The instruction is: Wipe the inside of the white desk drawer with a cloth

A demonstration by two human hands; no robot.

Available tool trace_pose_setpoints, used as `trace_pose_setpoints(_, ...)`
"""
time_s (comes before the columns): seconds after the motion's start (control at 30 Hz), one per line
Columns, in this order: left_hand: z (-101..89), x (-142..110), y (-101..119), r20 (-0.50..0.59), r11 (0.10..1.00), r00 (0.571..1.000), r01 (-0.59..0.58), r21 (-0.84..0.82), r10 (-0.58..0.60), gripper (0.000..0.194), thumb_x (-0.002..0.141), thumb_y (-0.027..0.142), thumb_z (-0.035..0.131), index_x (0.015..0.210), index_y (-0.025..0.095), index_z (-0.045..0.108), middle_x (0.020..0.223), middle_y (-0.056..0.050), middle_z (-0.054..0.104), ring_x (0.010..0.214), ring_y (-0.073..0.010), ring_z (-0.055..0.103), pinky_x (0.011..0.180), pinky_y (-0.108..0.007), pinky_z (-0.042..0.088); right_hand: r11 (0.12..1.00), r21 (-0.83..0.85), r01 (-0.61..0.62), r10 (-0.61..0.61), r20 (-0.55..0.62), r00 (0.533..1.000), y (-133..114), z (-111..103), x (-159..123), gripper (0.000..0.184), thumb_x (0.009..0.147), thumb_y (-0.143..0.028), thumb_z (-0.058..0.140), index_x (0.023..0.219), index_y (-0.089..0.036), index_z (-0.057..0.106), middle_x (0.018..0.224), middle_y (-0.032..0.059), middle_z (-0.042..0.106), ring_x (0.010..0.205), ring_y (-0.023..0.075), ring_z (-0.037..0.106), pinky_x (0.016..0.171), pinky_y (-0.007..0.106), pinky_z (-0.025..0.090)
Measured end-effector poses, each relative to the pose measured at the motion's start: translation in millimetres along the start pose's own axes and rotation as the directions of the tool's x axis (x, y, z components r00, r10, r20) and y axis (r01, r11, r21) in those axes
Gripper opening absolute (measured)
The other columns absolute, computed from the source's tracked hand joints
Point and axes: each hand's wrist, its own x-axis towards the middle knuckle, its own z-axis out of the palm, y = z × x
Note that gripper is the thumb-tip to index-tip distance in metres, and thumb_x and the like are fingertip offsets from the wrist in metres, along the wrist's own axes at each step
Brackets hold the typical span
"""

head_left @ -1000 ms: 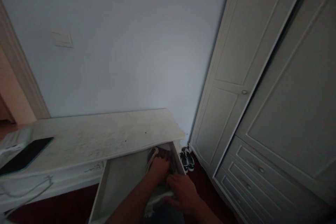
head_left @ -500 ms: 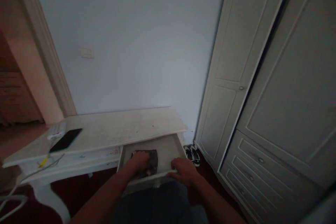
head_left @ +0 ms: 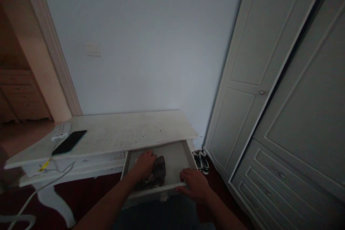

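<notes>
A drawer (head_left: 176,156) of the white desk is pulled out in front of me. Inside it, towards the left, lies a dark, soft-looking folded cloth (head_left: 159,170); its exact kind is too dim to make out. My left hand (head_left: 145,164) reaches into the drawer with fingers curled over the cloth's left part, hiding some of it. At the drawer's right front, my right hand (head_left: 194,183) grips the front panel, fingers over the inside and thumb outside.
On the left of the white desk (head_left: 129,125) lie a phone (head_left: 69,142) and a white object (head_left: 61,131). A pale cable (head_left: 48,181) hangs off the edge. Dark shoes (head_left: 201,161) stand on the floor beside a tall wardrobe (head_left: 239,107).
My left hand has shifted to the cloth's left side, and the cloth looks more bunched. The right hand keeps its hold on the drawer front. My view has turned slightly left.
</notes>
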Motion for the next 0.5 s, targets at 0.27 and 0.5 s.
trace_pose_setpoints(0.27, -60.1, -68, -48, -0.345, 0.778, 0.841, 0.133, -0.615, -0.416, 0.042, 0.102, 0.052, 0.032, 0.129, 0.023, 0.048, 0.115, -0.009, 0.074, 0.102, -0.0260, 0.072, 0.092, -0.039, 0.055, 1.000, 0.023, -0.013, 0.014, -0.011, 1.000, 0, 1, -1, 0.057, 0.098, -0.075, 0.042, 0.095, -0.022, 0.062, 0.097, 0.0068, 0.070, 0.090, 0.0250, 0.064, 0.072, 0.033, 0.040)
trace_pose_setpoints(0.5, -17.7, -116, -141, -0.105, 0.485, 0.802, 0.247, -0.839, -0.589, 0.078, 0.070, 0.078, 0.060, 0.120, 0.018, 0.058, 0.118, -0.013, 0.076, 0.113, -0.0341, 0.070, 0.101, -0.045, 0.057, 0.999, 0.036, -0.030, 0.030, -0.022, 0.999, -3, -4, 1, 0.055, 0.101, -0.073, 0.043, 0.098, -0.022, 0.064, 0.099, 0.0075, 0.071, 0.092, 0.0251, 0.065, 0.075, 0.034, 0.041)
